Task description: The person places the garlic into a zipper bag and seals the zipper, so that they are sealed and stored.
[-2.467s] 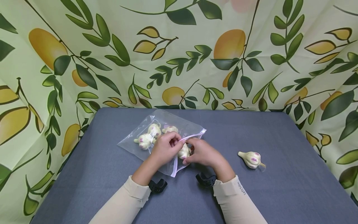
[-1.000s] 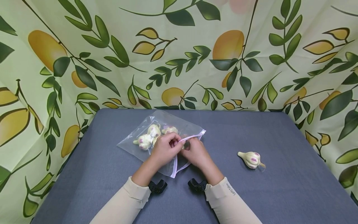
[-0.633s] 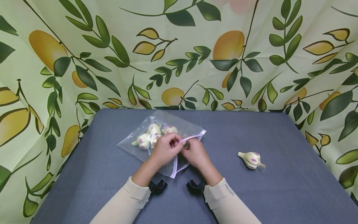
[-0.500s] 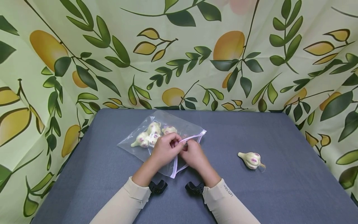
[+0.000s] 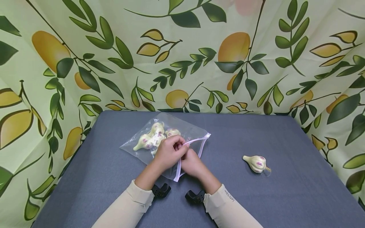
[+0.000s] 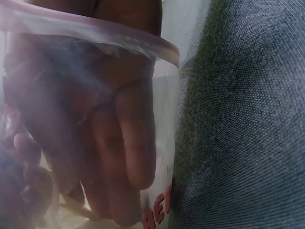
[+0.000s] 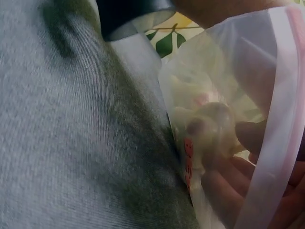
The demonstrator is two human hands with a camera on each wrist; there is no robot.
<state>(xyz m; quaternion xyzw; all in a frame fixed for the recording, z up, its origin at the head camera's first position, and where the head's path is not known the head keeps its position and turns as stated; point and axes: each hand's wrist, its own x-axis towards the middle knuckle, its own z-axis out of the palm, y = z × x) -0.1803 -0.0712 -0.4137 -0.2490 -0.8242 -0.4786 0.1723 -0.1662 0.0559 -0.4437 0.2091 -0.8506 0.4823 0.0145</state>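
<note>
A clear zip bag (image 5: 188,124) with a pale pink closure lies flat on the table, holding several garlic bulbs (image 5: 144,141). My left hand (image 5: 168,152) pinches the upper edge of the bag's mouth and lifts it. Through that mouth reaches my right hand (image 5: 194,164); its fingertips are hidden behind the left hand in the head view. In the left wrist view, the right hand's fingers (image 6: 136,138) look long and straight through the plastic. The right wrist view has a garlic bulb (image 7: 209,125) in the bag just beyond the fingers and thumb.
One loose garlic bulb (image 5: 257,164) lies to the right of the bag. The grey-blue table (image 5: 285,196) ends at a leaf-and-fruit printed cloth (image 5: 205,76) at the back and sides. Each wrist carries a black camera mount (image 5: 161,190).
My right hand has gone in through the bag's mouth with a garlic bulb and moved left. The bulbs inside have shifted slightly. The left hand keeps its pinch, and the loose bulb stays put.
</note>
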